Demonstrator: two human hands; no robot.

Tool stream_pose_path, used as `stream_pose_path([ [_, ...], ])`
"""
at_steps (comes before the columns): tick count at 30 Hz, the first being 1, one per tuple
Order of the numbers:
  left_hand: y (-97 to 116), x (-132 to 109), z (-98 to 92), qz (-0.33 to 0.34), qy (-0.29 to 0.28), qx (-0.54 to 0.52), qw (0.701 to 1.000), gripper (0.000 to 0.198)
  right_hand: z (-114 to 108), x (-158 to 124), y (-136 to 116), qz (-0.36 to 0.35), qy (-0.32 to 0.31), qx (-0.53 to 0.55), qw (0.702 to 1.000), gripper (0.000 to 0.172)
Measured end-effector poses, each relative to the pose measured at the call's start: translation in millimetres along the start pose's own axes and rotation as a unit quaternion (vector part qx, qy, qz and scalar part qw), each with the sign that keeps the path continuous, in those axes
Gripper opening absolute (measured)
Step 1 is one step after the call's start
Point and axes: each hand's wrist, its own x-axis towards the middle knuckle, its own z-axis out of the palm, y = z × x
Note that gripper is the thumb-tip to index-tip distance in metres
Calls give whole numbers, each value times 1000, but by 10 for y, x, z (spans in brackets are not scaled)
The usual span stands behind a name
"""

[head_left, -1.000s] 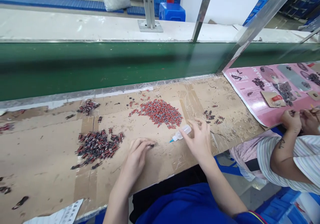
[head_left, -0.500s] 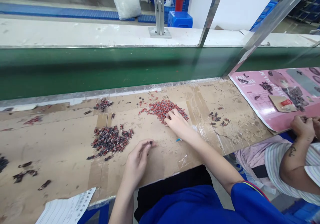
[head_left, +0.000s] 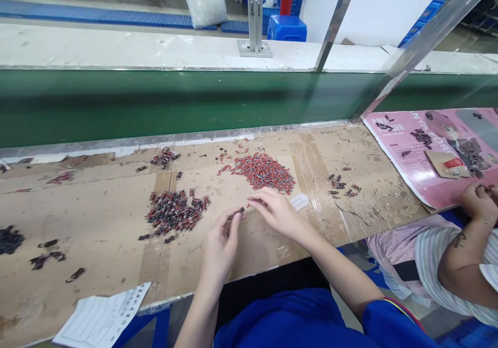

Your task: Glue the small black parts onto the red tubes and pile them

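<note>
One black part (head_left: 241, 210): clamped in fingertips of left hand (head_left: 221, 236) | red part (head_left: 248, 205): pinched by right hand (head_left: 274, 212), just beside black part | red pile (head_left: 266, 171): beyond right hand, on cardboard (head_left: 249, 260)

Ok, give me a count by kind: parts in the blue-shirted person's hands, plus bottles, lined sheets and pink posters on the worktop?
Dark part, in the left hand: 1
Red part, in the right hand: 1
Bottle: 1
Lined sheet: 1
Pink poster: 1
Total: 5
</note>
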Motion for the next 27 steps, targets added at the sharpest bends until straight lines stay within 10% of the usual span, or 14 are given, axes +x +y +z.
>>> stream_pose_path([
  [14,-65,-1,1,-7,-27,13,1000,37,18,18,25,107,-20,86,990,8],
  [27,64,-1,28,-16,-49,-37,998,38,86,-90,19,4,6,-1,1000,14],
])
